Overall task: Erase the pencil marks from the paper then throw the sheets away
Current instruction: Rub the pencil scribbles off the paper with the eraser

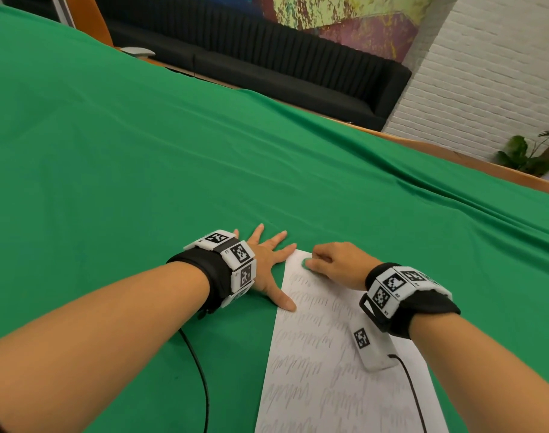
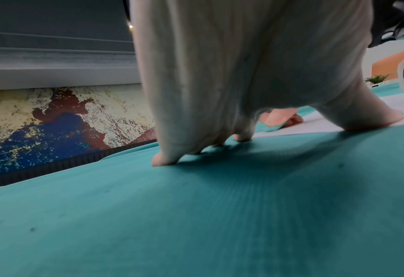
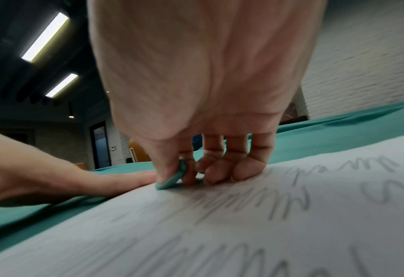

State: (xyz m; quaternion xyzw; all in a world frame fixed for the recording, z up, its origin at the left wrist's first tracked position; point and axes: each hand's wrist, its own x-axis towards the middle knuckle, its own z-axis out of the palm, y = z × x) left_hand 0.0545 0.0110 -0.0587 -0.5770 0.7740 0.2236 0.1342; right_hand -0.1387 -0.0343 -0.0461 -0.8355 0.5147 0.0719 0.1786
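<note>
A white sheet of paper (image 1: 323, 354) covered in grey pencil scribbles lies on the green cloth, reaching the lower edge of the head view. My right hand (image 1: 332, 260) pinches a small green eraser (image 1: 305, 263) between thumb and forefinger and presses it onto the sheet's far left corner. The wrist view shows the eraser (image 3: 172, 178) tilted on the paper (image 3: 243, 234), with the other fingers curled against the sheet. My left hand (image 1: 267, 260) lies flat with fingers spread on the cloth, its thumb and forefinger at the paper's left edge. The left hand (image 2: 220, 93) looks the same from its wrist.
Green cloth (image 1: 173, 151) covers the whole table. A black sofa (image 1: 267, 57) and a white brick wall (image 1: 485, 73) stand beyond the far edge, with a plant (image 1: 526, 154) at the right. Black cables run from both wrist bands across the cloth and paper.
</note>
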